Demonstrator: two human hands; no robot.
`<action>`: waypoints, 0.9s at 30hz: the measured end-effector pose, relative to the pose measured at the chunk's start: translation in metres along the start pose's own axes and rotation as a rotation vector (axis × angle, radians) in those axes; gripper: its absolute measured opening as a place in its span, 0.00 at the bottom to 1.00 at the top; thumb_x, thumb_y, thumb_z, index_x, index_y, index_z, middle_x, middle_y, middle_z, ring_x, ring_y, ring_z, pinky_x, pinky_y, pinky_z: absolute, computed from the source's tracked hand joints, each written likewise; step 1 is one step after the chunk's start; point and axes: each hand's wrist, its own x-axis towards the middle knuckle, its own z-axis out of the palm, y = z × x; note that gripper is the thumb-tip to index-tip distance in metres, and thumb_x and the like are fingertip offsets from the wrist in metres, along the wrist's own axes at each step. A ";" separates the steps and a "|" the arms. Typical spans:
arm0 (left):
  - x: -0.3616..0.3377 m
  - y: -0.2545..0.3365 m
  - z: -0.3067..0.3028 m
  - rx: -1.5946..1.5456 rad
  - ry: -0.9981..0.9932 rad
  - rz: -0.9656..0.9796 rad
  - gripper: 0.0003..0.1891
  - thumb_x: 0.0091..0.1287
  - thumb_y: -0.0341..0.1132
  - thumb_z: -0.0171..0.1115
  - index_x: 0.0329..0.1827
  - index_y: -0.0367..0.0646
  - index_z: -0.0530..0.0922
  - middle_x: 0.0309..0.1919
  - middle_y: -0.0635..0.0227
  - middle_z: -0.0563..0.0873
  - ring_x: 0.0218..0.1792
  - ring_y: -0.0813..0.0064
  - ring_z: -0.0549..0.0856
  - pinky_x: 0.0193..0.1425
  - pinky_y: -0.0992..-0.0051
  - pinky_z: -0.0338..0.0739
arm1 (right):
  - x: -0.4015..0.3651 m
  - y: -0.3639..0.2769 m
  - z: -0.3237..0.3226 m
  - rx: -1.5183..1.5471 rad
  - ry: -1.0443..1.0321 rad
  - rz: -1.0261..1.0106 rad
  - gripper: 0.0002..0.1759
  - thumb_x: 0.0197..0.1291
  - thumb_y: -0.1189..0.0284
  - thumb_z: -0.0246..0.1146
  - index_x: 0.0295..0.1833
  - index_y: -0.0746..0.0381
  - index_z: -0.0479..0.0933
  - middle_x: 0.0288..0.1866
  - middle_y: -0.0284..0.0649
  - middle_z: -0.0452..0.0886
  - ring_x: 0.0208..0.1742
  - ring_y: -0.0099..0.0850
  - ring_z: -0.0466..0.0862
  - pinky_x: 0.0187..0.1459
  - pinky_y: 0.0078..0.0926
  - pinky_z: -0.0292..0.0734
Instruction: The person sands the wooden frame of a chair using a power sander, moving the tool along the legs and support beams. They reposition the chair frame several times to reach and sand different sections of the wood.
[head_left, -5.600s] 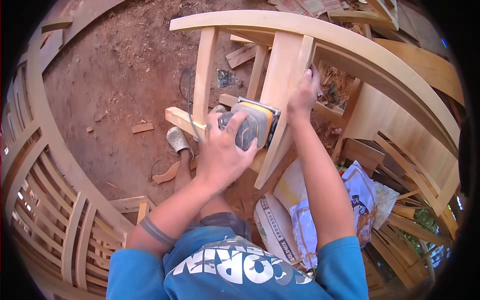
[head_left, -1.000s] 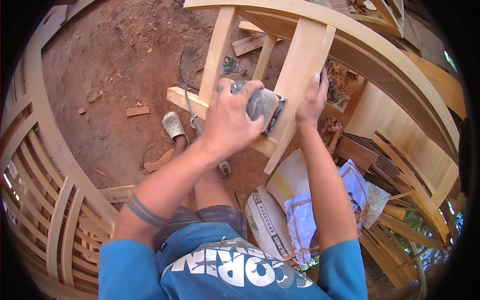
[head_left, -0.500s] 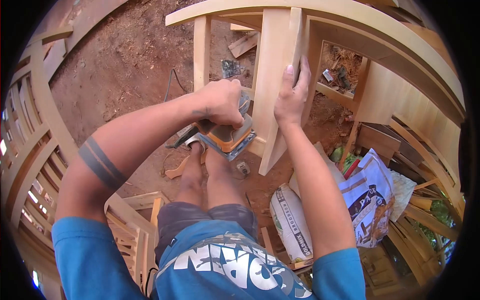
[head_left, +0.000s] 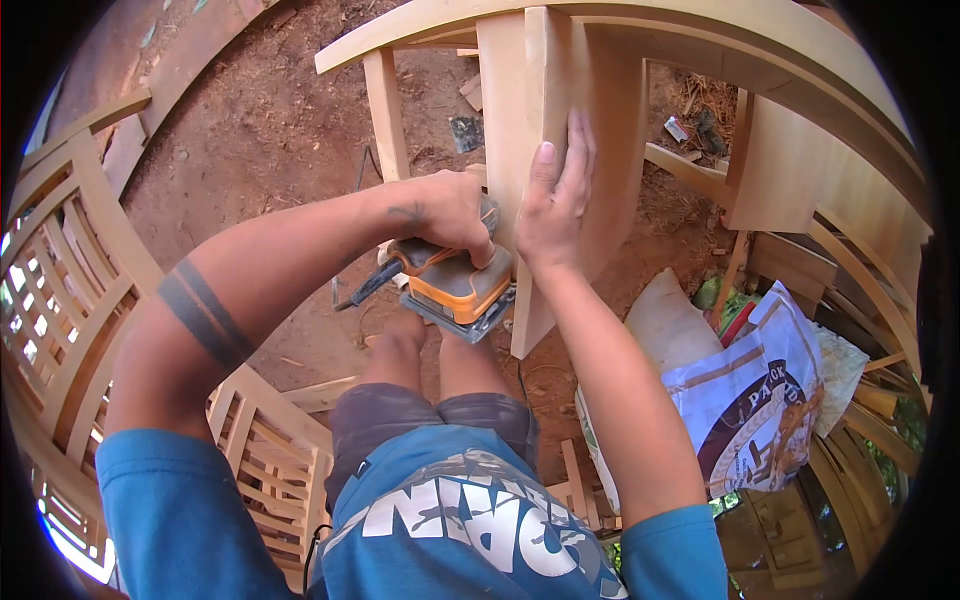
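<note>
My left hand [head_left: 455, 215] is closed around an orange and grey electric sander [head_left: 460, 285], whose cord leaves on the left side. The sander's flat pad is close beside the left face of an upright wooden board [head_left: 512, 130], part of a pale wooden furniture frame. My right hand [head_left: 555, 205] lies against the same board, its thumb along the narrow edge and its fingers stretched flat over the right face. A curved top rail [head_left: 690, 30] runs across above the board.
Slatted wooden pieces [head_left: 75, 215] stand at the left. To the right are a printed white sack [head_left: 750, 400] and curved wooden parts [head_left: 870, 290]. Bare reddish ground [head_left: 270, 140] carries wood scraps and dust. My knees [head_left: 405, 335] are below the sander.
The sander has turned, showing more of its side and cord. The board and my right hand sit further left in view, with the view itself shifted too.
</note>
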 end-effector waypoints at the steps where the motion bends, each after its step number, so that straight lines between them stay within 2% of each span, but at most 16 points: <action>1: 0.003 -0.002 -0.001 0.027 0.001 0.002 0.23 0.43 0.42 0.77 0.34 0.27 0.86 0.32 0.45 0.90 0.37 0.58 0.92 0.43 0.64 0.86 | 0.000 0.000 -0.001 -0.008 0.000 -0.012 0.34 0.77 0.55 0.50 0.76 0.69 0.64 0.78 0.58 0.64 0.79 0.54 0.63 0.78 0.49 0.55; 14: 0.012 0.000 -0.009 0.166 -0.044 -0.013 0.27 0.41 0.43 0.79 0.34 0.24 0.86 0.34 0.44 0.90 0.38 0.56 0.92 0.43 0.65 0.87 | -0.005 0.000 -0.001 0.012 -0.001 0.010 0.33 0.77 0.56 0.51 0.76 0.69 0.64 0.77 0.58 0.65 0.78 0.54 0.64 0.78 0.48 0.57; 18: 0.017 -0.014 -0.011 0.156 -0.047 -0.001 0.26 0.42 0.43 0.79 0.35 0.25 0.87 0.35 0.44 0.90 0.38 0.57 0.92 0.44 0.65 0.87 | -0.004 -0.003 -0.001 0.005 0.005 0.020 0.33 0.77 0.55 0.51 0.75 0.69 0.64 0.77 0.58 0.66 0.78 0.54 0.65 0.78 0.48 0.57; 23: 0.018 0.003 -0.011 0.135 -0.084 0.068 0.27 0.43 0.43 0.78 0.38 0.26 0.87 0.36 0.45 0.90 0.39 0.57 0.92 0.45 0.64 0.86 | -0.002 -0.001 -0.004 0.008 0.009 0.030 0.33 0.77 0.54 0.51 0.75 0.69 0.65 0.76 0.57 0.66 0.78 0.53 0.65 0.78 0.47 0.57; 24: 0.012 0.007 -0.015 0.051 -0.119 0.057 0.27 0.43 0.43 0.78 0.39 0.26 0.86 0.36 0.45 0.90 0.39 0.57 0.92 0.45 0.64 0.86 | -0.001 -0.001 -0.005 0.016 0.008 0.034 0.33 0.77 0.54 0.51 0.75 0.69 0.65 0.76 0.57 0.66 0.78 0.52 0.65 0.78 0.46 0.57; 27: 0.019 -0.001 -0.010 0.061 -0.086 0.025 0.26 0.44 0.43 0.78 0.38 0.26 0.87 0.36 0.45 0.90 0.39 0.57 0.92 0.45 0.65 0.86 | -0.001 0.001 -0.004 0.021 0.018 0.030 0.33 0.77 0.54 0.51 0.74 0.69 0.66 0.76 0.57 0.67 0.78 0.52 0.65 0.78 0.46 0.58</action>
